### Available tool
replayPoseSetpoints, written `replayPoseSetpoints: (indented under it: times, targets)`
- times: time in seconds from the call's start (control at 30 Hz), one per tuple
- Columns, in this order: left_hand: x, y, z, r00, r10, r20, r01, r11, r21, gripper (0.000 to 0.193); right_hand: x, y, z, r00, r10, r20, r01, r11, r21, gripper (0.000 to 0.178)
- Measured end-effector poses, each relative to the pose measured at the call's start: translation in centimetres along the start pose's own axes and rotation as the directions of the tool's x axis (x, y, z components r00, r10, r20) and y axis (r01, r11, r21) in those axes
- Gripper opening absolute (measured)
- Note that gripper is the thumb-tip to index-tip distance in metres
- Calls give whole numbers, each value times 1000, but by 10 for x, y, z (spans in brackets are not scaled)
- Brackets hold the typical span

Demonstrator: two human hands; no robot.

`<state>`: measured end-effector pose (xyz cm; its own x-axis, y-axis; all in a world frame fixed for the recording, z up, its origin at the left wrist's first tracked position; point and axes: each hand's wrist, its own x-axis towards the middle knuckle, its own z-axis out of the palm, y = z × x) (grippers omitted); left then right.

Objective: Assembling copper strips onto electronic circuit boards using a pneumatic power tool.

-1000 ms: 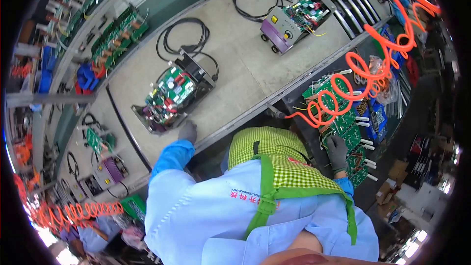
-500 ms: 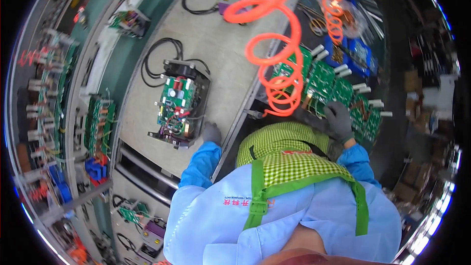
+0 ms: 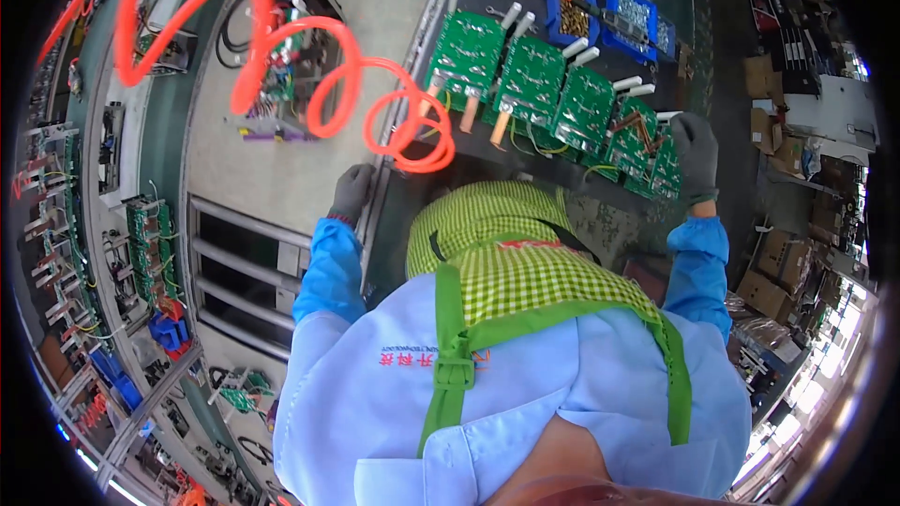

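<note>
My left hand (image 3: 352, 189), in a dark grey glove, lies curled at the metal edge of the pale conveyor (image 3: 248, 167). What its fingers grip, if anything, is hidden. At the right end of a row of green circuit boards (image 3: 586, 108), my right hand (image 3: 696, 155), gloved too, is bent beside the last board (image 3: 666, 169). Its fingertips are hidden, so I cannot make out what they hold. The boards carry white posts and copper strips. Ahead of my left hand stands an electronic assembly (image 3: 323, 84) in a dark frame, partly behind an orange coiled hose (image 3: 336, 122).
Blue bins of small metal parts (image 3: 630, 14) stand beyond the boards on the dark bench. Metal rollers (image 3: 246, 272) lie to my left. Further left, another row of boards (image 3: 152, 244) sits on a side line. Cartons (image 3: 773, 267) are piled at the right.
My right hand has moved to the right end of the board row. My left hand is no longer beside an assembly. The view has shifted, and the orange hose hangs further left.
</note>
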<state>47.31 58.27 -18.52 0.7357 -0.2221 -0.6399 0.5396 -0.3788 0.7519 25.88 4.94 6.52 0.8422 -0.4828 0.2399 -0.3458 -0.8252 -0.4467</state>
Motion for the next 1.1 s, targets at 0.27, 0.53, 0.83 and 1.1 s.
replayPoseSetpoints:
  times: [0.27,0.53,0.83,1.1]
  targets:
    - [-126,38,137,901,18,434,131,942,-310,29,15,71,35,935,-137,328,154,988,-25,23]
    - [-128,120,294,891,140,431,190,748,-636,20,21,84,59,900,-295,320,347,930,-118,15]
    - [-82,95,328,985,88,148,65,606,-793,17,34,89,63,709,-589,387,662,746,-77,7]
    - [-41,92,328,970,-28,243,226,481,-847,20,56,41,13,845,-517,135,505,855,117,9]
